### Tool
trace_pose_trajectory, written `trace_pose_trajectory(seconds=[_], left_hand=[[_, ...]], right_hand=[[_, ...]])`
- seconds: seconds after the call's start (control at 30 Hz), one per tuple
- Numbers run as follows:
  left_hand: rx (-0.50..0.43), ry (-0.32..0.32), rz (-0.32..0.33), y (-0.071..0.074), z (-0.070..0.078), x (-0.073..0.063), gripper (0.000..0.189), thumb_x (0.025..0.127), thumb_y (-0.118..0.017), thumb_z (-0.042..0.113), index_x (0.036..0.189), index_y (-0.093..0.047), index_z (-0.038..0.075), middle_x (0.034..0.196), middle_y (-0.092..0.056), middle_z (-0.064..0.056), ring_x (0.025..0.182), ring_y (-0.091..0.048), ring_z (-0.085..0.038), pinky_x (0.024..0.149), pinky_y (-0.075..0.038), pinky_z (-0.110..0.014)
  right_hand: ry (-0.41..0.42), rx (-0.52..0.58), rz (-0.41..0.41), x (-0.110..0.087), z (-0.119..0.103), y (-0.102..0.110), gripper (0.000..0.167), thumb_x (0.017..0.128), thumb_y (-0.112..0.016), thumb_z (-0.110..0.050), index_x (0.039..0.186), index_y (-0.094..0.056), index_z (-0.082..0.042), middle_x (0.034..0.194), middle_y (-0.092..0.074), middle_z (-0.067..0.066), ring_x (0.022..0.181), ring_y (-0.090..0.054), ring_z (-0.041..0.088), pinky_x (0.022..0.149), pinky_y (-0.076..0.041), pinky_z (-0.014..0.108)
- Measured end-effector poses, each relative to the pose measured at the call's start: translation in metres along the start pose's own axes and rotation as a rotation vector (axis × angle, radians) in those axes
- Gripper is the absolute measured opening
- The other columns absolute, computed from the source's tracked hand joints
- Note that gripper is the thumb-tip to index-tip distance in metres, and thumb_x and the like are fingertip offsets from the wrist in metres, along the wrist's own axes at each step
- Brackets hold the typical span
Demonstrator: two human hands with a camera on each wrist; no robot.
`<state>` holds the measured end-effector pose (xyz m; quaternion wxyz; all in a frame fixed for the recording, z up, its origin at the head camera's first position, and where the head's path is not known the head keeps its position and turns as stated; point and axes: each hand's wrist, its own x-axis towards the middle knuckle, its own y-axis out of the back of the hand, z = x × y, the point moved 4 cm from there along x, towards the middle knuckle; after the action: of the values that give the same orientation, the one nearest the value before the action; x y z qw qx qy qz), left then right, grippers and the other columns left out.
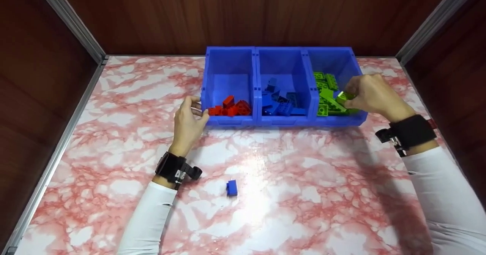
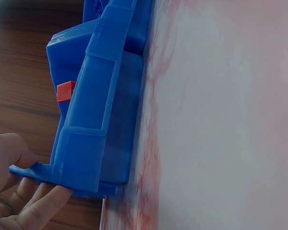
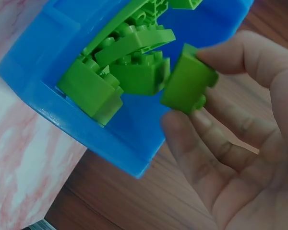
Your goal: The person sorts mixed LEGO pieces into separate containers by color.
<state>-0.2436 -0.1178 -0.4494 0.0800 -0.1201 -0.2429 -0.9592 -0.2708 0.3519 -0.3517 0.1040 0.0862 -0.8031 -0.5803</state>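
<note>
My right hand point(image 1: 372, 95) pinches a green building brick point(image 3: 185, 81) between thumb and fingers, over the right bin point(image 1: 338, 59) of a blue three-bin row. Below it in that bin lie several more green bricks point(image 1: 322, 84). At the other end, my left hand point(image 1: 188, 120) grips the side wall of the left bin point(image 2: 84, 160), thumb on one face and fingers on the other. Several red bricks point(image 1: 229, 106) lie in that left bin. The middle bin point(image 1: 281, 59) holds several blue bricks point(image 1: 283, 106).
A single blue brick point(image 1: 232, 187) lies on the pink-and-white marbled table point(image 1: 288, 209), nearer to me than the bins. Behind the bins stands a brown wood-look panel point(image 1: 243, 15). Similar panels with metal edge strips point(image 1: 68, 19) close off both sides.
</note>
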Motion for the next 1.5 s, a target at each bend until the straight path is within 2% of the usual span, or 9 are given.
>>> trace_pose_trajectory(seconds=[0.17, 0.47, 0.63, 0.77, 0.87, 0.97, 1.13, 1.3, 1.5], left_hand=[[0.0, -0.005, 0.012, 0.001, -0.001, 0.0, 0.035, 0.091, -0.07, 0.0, 0.124, -0.06, -0.003, 0.108, -0.069, -0.02, 0.093, -0.072, -0.033, 0.088, -0.062, -0.045], [0.008, 0.013, -0.003, 0.001, 0.0, 0.0, 0.036, 0.092, -0.07, 0.002, 0.126, -0.06, -0.002, 0.11, -0.069, -0.019, 0.094, -0.071, -0.032, 0.089, -0.061, -0.043], [0.005, 0.019, -0.003, 0.001, 0.001, 0.0, 0.036, 0.092, -0.07, 0.002, 0.126, -0.06, -0.002, 0.109, -0.068, -0.018, 0.094, -0.071, -0.032, 0.089, -0.061, -0.044], [0.005, 0.028, 0.0, 0.001, 0.001, -0.001, 0.036, 0.092, -0.071, 0.001, 0.126, -0.06, -0.002, 0.109, -0.068, -0.018, 0.094, -0.071, -0.032, 0.089, -0.061, -0.043], [0.01, 0.034, 0.0, 0.0, 0.001, 0.0, 0.036, 0.092, -0.071, 0.0, 0.126, -0.06, -0.001, 0.109, -0.068, -0.018, 0.094, -0.07, -0.032, 0.089, -0.061, -0.042], [0.013, 0.031, 0.0, 0.0, 0.001, 0.0, 0.036, 0.092, -0.071, 0.0, 0.126, -0.06, -0.001, 0.109, -0.068, -0.018, 0.094, -0.07, -0.032, 0.089, -0.061, -0.043], [0.009, 0.019, -0.01, 0.0, 0.001, 0.0, 0.036, 0.092, -0.071, 0.0, 0.126, -0.059, -0.002, 0.109, -0.068, -0.018, 0.094, -0.07, -0.032, 0.089, -0.062, -0.044], [0.011, 0.017, -0.021, 0.0, 0.001, 0.0, 0.036, 0.093, -0.07, 0.002, 0.128, -0.059, -0.002, 0.11, -0.068, -0.018, 0.095, -0.07, -0.032, 0.089, -0.062, -0.045], [0.025, 0.001, -0.005, 0.001, 0.001, 0.0, 0.036, 0.092, -0.07, 0.003, 0.126, -0.06, -0.003, 0.109, -0.069, -0.02, 0.095, -0.072, -0.034, 0.089, -0.061, -0.045]], right_hand=[[0.007, -0.01, -0.037, 0.001, 0.002, -0.006, 0.033, 0.076, -0.088, -0.011, 0.103, -0.078, 0.004, 0.093, -0.078, 0.023, 0.084, -0.073, 0.033, 0.07, -0.059, 0.044], [0.003, -0.023, -0.044, 0.004, 0.008, -0.014, 0.033, 0.082, -0.085, -0.014, 0.109, -0.078, 0.004, 0.097, -0.078, 0.023, 0.087, -0.073, 0.034, 0.076, -0.06, 0.054], [0.014, -0.001, -0.007, 0.0, 0.0, -0.007, 0.044, 0.085, -0.085, -0.018, 0.12, -0.072, 0.006, 0.109, -0.074, 0.028, 0.093, -0.072, 0.04, 0.079, -0.06, 0.06], [0.06, 0.004, 0.063, -0.005, -0.02, 0.0, 0.064, 0.086, -0.085, -0.032, 0.136, -0.064, 0.002, 0.131, -0.066, 0.029, 0.105, -0.067, 0.046, 0.083, -0.057, 0.066], [0.112, -0.004, 0.122, -0.01, -0.042, 0.002, 0.081, 0.083, -0.088, -0.042, 0.146, -0.057, -0.003, 0.143, -0.059, 0.028, 0.113, -0.062, 0.047, 0.089, -0.055, 0.068], [0.204, 0.001, 0.179, -0.017, -0.067, -0.002, 0.094, 0.077, -0.092, -0.047, 0.151, -0.053, -0.006, 0.143, -0.056, 0.027, 0.118, -0.06, 0.045, 0.095, -0.055, 0.068], [0.428, 0.061, 0.223, -0.032, -0.11, -0.021, 0.105, 0.071, -0.094, -0.05, 0.154, -0.048, -0.005, 0.142, -0.056, 0.028, 0.125, -0.059, 0.044, 0.1, -0.057, 0.063], [0.635, 0.149, 0.173, -0.048, -0.15, -0.054, 0.103, 0.071, -0.092, -0.048, 0.152, -0.049, -0.002, 0.142, -0.057, 0.022, 0.128, -0.06, 0.035, 0.107, -0.058, 0.052], [0.762, 0.128, 0.044, -0.066, -0.19, -0.102, 0.1, 0.07, -0.093, -0.052, 0.147, -0.052, -0.003, 0.143, -0.059, 0.019, 0.131, -0.06, 0.029, 0.112, -0.056, 0.044]])
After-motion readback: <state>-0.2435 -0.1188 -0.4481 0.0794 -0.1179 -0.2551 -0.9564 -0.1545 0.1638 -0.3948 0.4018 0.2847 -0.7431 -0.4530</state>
